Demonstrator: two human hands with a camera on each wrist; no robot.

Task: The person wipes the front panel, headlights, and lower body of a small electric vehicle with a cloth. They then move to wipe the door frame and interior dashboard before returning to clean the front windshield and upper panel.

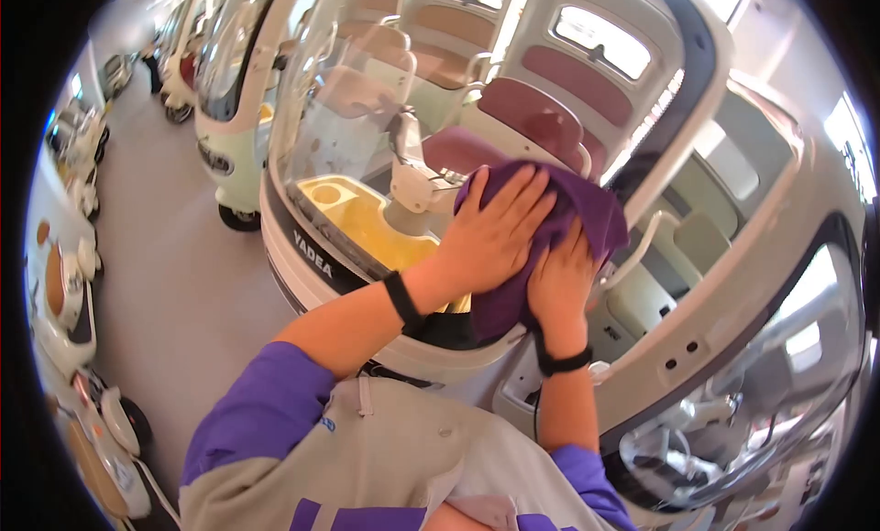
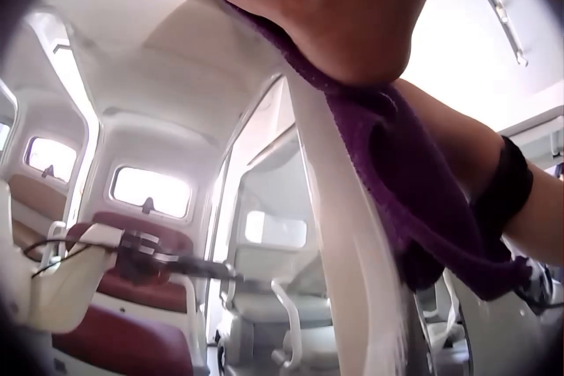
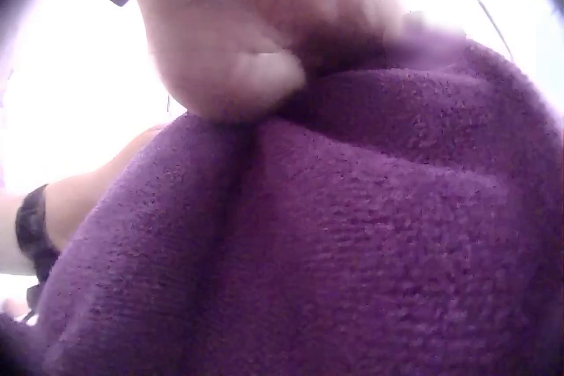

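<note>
Now both hands, left hand (image 1: 490, 233) and right hand (image 1: 559, 284), press flat, side by side, on the purple cloth (image 1: 587, 210) against the small vehicle's white door pillar (image 2: 339, 244).

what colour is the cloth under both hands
Purple; the cloth shows best in the head view.

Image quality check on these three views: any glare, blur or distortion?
Head view: strong fisheye bend, black corners, windows blown out; both hands, left hand and right hand, and the purple cloth are sharp. Left wrist view: bright backlight from the windows, the hand close and soft, the white pillar smeared. Right wrist view: lens nearly on the cloth, background washed white, hand out of focus.
</note>
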